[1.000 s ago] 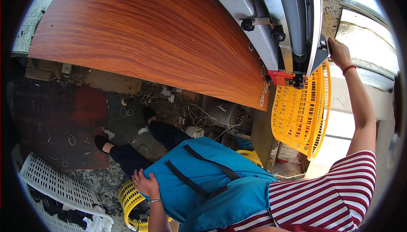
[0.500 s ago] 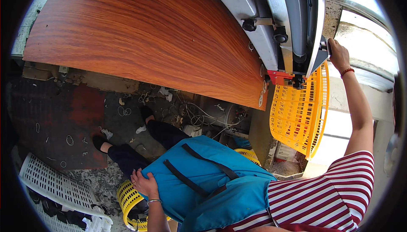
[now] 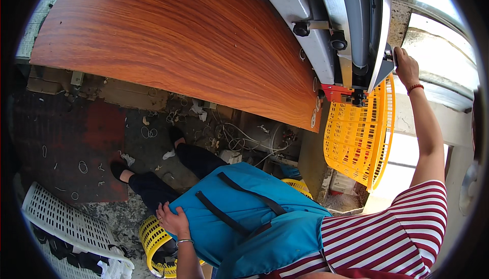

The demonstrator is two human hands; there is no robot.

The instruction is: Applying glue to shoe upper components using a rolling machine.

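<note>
My right arm stretches out to the long grey and silver machine at the upper right. At its near end, my right hand is closed around a dark grey end piece; the thumb side is partly hidden. Two black knobs sit on the machine's side, and a red part is at its lower end. My left hand lies on the edge of the blue apron across my lap, fingers apart, holding nothing that shows.
The machine stands on a wood-grain tabletop. An orange-yellow basket hangs or stands beside its right end. White and yellow baskets with dark items are at the lower left. Loose rings, scraps and cords litter the floor.
</note>
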